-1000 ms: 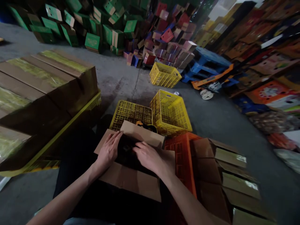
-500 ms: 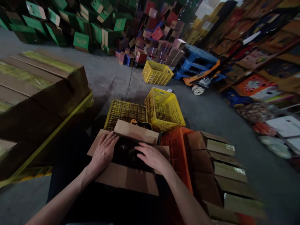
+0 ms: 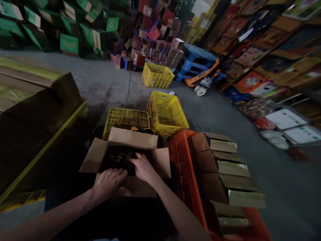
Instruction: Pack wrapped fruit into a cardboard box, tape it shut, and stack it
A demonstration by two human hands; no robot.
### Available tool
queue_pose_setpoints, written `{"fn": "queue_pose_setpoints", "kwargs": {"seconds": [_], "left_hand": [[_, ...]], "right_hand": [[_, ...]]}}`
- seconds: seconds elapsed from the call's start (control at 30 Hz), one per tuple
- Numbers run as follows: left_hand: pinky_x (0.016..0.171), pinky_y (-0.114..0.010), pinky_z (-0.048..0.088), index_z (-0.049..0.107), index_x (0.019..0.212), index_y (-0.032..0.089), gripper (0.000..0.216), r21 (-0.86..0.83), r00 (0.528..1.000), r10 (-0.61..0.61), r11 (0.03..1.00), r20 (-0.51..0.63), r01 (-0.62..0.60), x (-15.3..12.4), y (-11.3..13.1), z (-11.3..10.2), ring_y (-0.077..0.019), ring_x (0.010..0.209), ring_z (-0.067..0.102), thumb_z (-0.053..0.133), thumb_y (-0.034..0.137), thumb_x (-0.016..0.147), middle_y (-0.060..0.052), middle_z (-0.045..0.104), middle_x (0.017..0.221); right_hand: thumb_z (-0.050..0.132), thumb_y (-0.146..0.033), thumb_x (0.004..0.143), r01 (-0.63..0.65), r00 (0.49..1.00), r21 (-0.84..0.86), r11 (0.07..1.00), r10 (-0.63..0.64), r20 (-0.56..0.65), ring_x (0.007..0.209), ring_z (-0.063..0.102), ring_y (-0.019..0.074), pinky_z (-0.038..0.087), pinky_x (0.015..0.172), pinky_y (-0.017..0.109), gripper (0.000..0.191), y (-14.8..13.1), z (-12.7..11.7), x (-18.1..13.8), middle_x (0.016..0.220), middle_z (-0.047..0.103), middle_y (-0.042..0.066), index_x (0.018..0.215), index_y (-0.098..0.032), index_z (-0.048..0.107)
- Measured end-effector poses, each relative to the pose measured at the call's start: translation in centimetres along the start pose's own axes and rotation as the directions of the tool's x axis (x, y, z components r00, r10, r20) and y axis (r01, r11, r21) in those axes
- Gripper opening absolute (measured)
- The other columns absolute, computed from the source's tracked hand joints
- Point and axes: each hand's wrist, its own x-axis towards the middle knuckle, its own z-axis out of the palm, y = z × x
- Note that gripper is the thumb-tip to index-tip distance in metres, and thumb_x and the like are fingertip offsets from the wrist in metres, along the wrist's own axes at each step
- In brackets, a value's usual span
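Head view: open cardboard box [image 3: 125, 157] sits lower centre of the frame, all four flaps out. Left hand [image 3: 109, 183] lies flat over the near flap, fingers spread, gripping nothing that shows. Right hand [image 3: 142, 167] reaches into the box opening, fingers curled down onto the dark contents [image 3: 117, 157]; can't tell if it actually has hold of anything, too dark in there.

Progress, my read: box is open and looks filled close to the rim, so loading seems mostly done. Flaps not folded, no tape on it, so closing is still left.

Around it: flat yellow crate [image 3: 125, 118] just behind the box, a second yellow crate [image 3: 167, 113] tilted beside that, a third [image 3: 157, 75] further back at upper centre. Orange crate [image 3: 182, 164] touches the box on the right, with a row of taped brown cartons [image 3: 220, 167] just past it. Big brown cartons [image 3: 35, 100] stacked at the left edge. Green boxes [image 3: 67, 30] piled upper left.
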Motion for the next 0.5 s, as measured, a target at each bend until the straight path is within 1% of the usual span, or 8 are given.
{"fn": "queue_pose_setpoints", "kwargs": {"seconds": [0.07,0.1,0.13,0.2,0.27,0.37,0.43,0.5], "left_hand": [[0.081,-0.036,0.052,0.070,0.118,0.020,0.054,0.026,0.998,-0.051,0.998,-0.040,0.052,0.0,-1.4,0.3,-0.0311,0.095,0.071,0.073,0.058,0.081,-0.015,0.074,0.111],[0.082,-0.036,0.052,0.070,0.118,0.020,0.053,0.030,0.994,-0.082,0.996,-0.070,0.084,-0.1,-2.1,0.4,-0.0311,0.094,0.072,0.073,0.058,0.081,-0.016,0.074,0.112],[0.083,-0.036,0.052,0.071,0.117,0.020,0.052,0.026,0.988,-0.112,0.993,-0.105,0.115,-0.2,-2.7,0.6,-0.0312,0.094,0.072,0.072,0.059,0.082,-0.016,0.074,0.111],[0.086,-0.037,0.052,0.073,0.114,0.021,0.051,-0.006,0.974,-0.155,0.988,-0.164,0.156,-0.4,-3.3,0.8,-0.0319,0.095,0.072,0.067,0.063,0.084,-0.016,0.075,0.109],[0.090,-0.040,0.052,0.074,0.113,0.021,0.052,-0.067,0.965,-0.177,0.984,-0.195,0.167,-0.5,-3.3,0.7,-0.0334,0.098,0.072,0.065,0.064,0.085,-0.015,0.076,0.109],[0.098,-0.043,0.051,0.069,0.126,0.022,0.052,-0.253,0.952,-0.183,0.960,-0.246,0.119,0.3,-2.5,-0.2,-0.0345,0.111,0.068,0.064,0.057,0.088,-0.014,0.073,0.123],[0.105,-0.043,0.048,0.059,0.140,0.024,0.054,-0.447,0.933,-0.192,0.894,-0.305,0.038,1.6,-1.8,-1.2,-0.0320,0.124,0.062,0.060,0.048,0.092,-0.012,0.065,0.137],[0.112,-0.043,0.042,0.046,0.151,0.023,0.065,-0.639,0.916,-0.208,0.767,-0.344,-0.066,3.1,-1.4,-2.1,-0.0299,0.135,0.054,0.063,0.041,0.090,-0.012,0.055,0.149]], "right_hand": [[0.054,-0.003,0.085,0.159,0.987,0.070,0.985,-0.159,-0.012,0.130,0.055,0.0244,0.037,0.112,0.040,0.044,-0.8,0.2,1.0,0.134,0.064,0.014,0.122,-0.019,0.071],[0.054,-0.002,0.085,0.194,0.981,0.106,0.975,-0.191,-0.033,0.129,0.056,0.0231,0.036,0.113,0.040,0.042,-0.9,0.2,1.3,0.132,0.065,0.013,0.118,-0.019,0.073],[0.054,-0.002,0.084,0.191,0.981,0.135,0.972,-0.184,-0.064,0.125,0.058,0.0219,0.036,0.113,0.038,0.039,-0.8,0.2,1.4,0.128,0.068,0.011,0.111,-0.019,0.075],[0.053,0.001,0.081,0.108,0.987,0.169,0.980,-0.086,-0.134,0.112,0.066,0.0214,0.040,0.108,0.037,0.034,-0.3,0.1,1.1,0.112,0.074,0.010,0.094,-0.018,0.078],[0.051,0.004,0.077,0.016,0.982,0.172,0.985,0.017,-0.189,0.097,0.069,0.0224,0.045,0.101,0.037,0.033,0.6,-0.4,0.4,0.095,0.076,0.011,0.080,-0.016,0.076],[0.045,0.005,0.075,-0.014,0.944,0.241,0.971,0.092,-0.318,0.089,0.068,0.0213,0.049,0.094,0.036,0.035,1.0,-1.7,-0.6,0.089,0.074,0.009,0.073,-0.017,0.073],[0.044,0.001,0.077,0.047,0.883,0.422,0.905,0.160,-0.442,0.088,0.068,0.0194,0.051,0.089,0.032,0.035,0.6,-2.4,-0.6,0.089,0.073,0.007,0.071,-0.019,0.071],[0.043,-0.005,0.082,0.163,0.825,0.645,0.746,0.256,-0.504,0.090,0.069,0.0194,0.053,0.083,0.030,0.034,0.0,-2.8,-0.2,0.091,0.073,0.006,0.072,-0.021,0.072]]}}
